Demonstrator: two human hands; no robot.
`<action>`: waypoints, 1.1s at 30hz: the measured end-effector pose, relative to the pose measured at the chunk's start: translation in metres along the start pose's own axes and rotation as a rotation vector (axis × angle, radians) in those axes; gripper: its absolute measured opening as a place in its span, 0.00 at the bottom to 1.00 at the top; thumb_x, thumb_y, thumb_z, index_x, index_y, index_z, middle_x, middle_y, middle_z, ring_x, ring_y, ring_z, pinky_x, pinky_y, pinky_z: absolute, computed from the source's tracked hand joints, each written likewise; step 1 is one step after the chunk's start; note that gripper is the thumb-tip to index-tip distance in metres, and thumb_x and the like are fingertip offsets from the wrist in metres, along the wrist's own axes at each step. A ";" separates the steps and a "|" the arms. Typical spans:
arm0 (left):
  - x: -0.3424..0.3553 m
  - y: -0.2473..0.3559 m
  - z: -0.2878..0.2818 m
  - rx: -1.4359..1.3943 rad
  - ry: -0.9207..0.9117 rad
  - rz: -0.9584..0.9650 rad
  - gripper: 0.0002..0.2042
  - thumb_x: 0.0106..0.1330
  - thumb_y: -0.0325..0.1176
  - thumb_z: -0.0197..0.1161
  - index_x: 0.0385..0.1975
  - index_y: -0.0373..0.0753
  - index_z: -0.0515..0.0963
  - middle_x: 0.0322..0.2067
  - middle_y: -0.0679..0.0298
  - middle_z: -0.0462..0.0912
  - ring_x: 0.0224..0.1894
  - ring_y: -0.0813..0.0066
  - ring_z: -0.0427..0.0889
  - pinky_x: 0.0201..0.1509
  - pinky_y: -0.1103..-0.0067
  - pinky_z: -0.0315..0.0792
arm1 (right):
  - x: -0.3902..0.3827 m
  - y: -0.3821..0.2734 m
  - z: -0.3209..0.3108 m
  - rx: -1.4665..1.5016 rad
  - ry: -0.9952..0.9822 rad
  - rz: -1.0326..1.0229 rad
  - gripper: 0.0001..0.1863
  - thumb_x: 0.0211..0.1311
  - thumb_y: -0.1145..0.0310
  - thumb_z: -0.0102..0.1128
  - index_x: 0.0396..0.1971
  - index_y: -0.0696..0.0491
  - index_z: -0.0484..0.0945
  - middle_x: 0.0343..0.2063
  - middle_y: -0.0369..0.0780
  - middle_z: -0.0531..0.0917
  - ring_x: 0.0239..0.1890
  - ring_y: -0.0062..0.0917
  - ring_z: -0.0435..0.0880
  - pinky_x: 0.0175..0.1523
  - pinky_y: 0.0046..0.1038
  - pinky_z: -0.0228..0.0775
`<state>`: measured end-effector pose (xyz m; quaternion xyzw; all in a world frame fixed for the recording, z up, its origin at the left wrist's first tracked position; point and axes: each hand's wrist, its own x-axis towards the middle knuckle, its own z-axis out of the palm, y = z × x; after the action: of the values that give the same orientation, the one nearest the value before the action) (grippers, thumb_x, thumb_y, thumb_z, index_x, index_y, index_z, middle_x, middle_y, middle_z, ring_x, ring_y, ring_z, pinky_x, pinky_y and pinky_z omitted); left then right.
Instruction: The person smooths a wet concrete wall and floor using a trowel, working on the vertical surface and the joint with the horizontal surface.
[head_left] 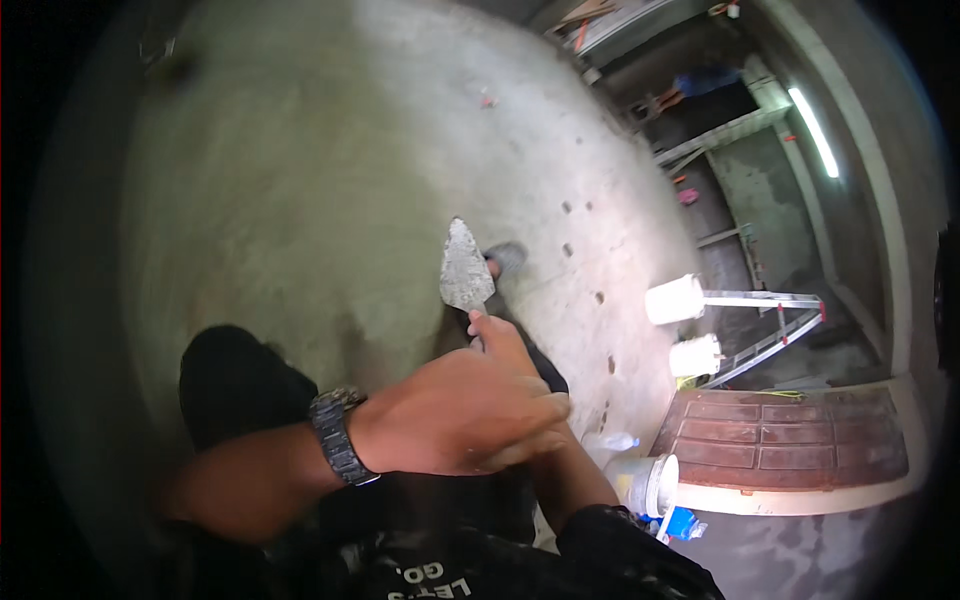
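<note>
My right hand (pixel 505 345) holds a pointed trowel (pixel 464 265), its thumb along the shank. The grey blade is smeared with pale residue and points away from me. Most of the right hand and the trowel's handle are hidden behind my left hand (pixel 445 420). That hand wears a dark wristwatch (pixel 340 437) and lies across my right wrist, fingers curled; whether anything is in them is hidden. Beneath the blade spreads a grey concrete surface (pixel 270 200), darker and smoother on the left, paler on the right.
My bent left knee (pixel 235 380) and a shoe (pixel 508 257) are close by. To the right are white buckets (pixel 675 300), a metal ladder (pixel 765 300), a bottle (pixel 612 441), another bucket (pixel 655 485) and a brown panelled door (pixel 780 440). Dark marks (pixel 568 250) dot the pale surface.
</note>
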<state>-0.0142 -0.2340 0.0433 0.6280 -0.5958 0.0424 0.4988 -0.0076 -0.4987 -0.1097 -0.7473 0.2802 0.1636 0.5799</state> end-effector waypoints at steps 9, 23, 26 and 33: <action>-0.010 0.043 -0.023 -0.035 0.016 -0.245 0.15 0.69 0.49 0.62 0.41 0.43 0.81 0.32 0.57 0.85 0.33 0.55 0.84 0.35 0.65 0.75 | -0.083 -0.210 -0.009 0.073 0.080 -0.421 0.19 0.68 0.48 0.60 0.37 0.51 0.74 0.18 0.29 0.70 0.13 0.14 0.65 0.18 0.22 0.59; 0.048 0.129 -0.059 -1.729 0.268 -0.013 0.27 0.81 0.50 0.40 0.44 0.30 0.80 0.37 0.60 0.83 0.39 0.75 0.80 0.48 0.78 0.74 | 0.012 -0.164 0.026 0.472 0.052 -0.301 0.12 0.67 0.51 0.61 0.36 0.42 0.73 0.17 0.25 0.66 0.13 0.11 0.62 0.16 0.18 0.52; 0.059 0.128 -0.065 -2.029 0.204 -0.100 0.34 0.81 0.54 0.33 0.45 0.29 0.82 0.41 0.57 0.85 0.43 0.75 0.82 0.52 0.78 0.75 | 0.014 -0.170 0.040 0.484 0.060 -0.300 0.14 0.67 0.51 0.62 0.36 0.45 0.73 0.18 0.26 0.67 0.13 0.12 0.63 0.17 0.19 0.55; 0.050 0.072 -0.017 -1.839 0.080 -0.251 0.25 0.81 0.50 0.43 0.42 0.33 0.79 0.34 0.61 0.81 0.37 0.73 0.79 0.46 0.77 0.73 | 0.009 -0.159 0.019 0.314 0.059 -0.378 0.14 0.68 0.50 0.61 0.35 0.44 0.73 0.19 0.25 0.68 0.15 0.09 0.63 0.17 0.17 0.54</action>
<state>-0.0471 -0.2427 0.1258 0.0433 -0.3052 -0.4794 0.8217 0.0979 -0.4551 0.0032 -0.6918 0.1743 -0.0154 0.7006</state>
